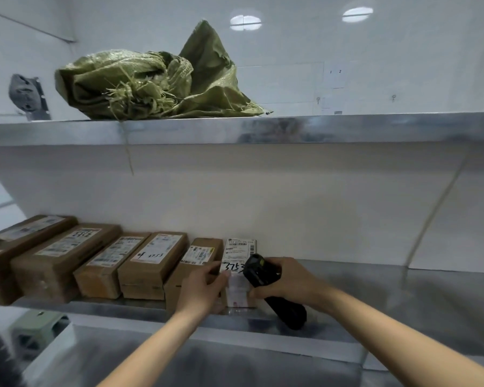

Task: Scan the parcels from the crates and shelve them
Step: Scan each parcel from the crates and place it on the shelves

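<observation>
At the left end of the middle shelf [375,277] the first brown parcel [14,247] is cut off by the frame edge. A row of four more cardboard parcels [151,261] follows to its right, side by side, their label print too blurred to read. Next comes the white-labelled parcel [239,270], standing near the shelf's front edge at the right end of the row, touching the brown box beside it. The left hand [203,289] grips its left side, thumb across the label, and hides the box's lower left. The right hand [288,280] is wrapped around a black scanner [266,283], whose head lies over the label and covers part of the handwritten number. On the top shelf's [347,128] left half lies a crumpled green woven sack [151,85].
</observation>
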### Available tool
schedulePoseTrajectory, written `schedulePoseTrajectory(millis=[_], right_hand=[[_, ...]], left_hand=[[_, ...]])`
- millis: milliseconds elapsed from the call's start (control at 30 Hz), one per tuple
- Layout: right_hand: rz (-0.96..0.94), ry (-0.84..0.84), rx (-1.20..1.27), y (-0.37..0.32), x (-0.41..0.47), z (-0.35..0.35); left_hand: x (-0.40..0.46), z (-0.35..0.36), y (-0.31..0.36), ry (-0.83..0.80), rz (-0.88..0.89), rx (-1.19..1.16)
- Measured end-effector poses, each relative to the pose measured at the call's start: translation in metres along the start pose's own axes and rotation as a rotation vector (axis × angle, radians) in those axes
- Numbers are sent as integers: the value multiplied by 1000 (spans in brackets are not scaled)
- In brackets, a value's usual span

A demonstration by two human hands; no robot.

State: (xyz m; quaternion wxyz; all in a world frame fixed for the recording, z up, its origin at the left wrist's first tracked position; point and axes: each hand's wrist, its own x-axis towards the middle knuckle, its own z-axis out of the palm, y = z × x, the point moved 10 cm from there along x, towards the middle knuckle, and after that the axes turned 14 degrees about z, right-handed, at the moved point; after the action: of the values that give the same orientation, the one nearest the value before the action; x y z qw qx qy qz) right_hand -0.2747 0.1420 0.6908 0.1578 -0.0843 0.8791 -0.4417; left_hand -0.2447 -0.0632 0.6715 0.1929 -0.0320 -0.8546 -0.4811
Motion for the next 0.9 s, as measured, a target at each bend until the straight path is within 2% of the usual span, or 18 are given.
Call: schedulePoseTrajectory(millis=[467, 633, 833, 900], right_hand=[[-7, -19, 36, 3, 28, -6], [-7, -5, 42, 8, 14, -8], [-10, 54, 35, 1, -26, -20], [-27, 77, 35, -11, -44, -21]], left_hand=[[19, 7, -24, 45, -37, 5], [7, 1, -19, 77, -69, -61], [-28, -19, 19, 89, -121, -159], [-38, -31, 24, 90, -93, -131]])
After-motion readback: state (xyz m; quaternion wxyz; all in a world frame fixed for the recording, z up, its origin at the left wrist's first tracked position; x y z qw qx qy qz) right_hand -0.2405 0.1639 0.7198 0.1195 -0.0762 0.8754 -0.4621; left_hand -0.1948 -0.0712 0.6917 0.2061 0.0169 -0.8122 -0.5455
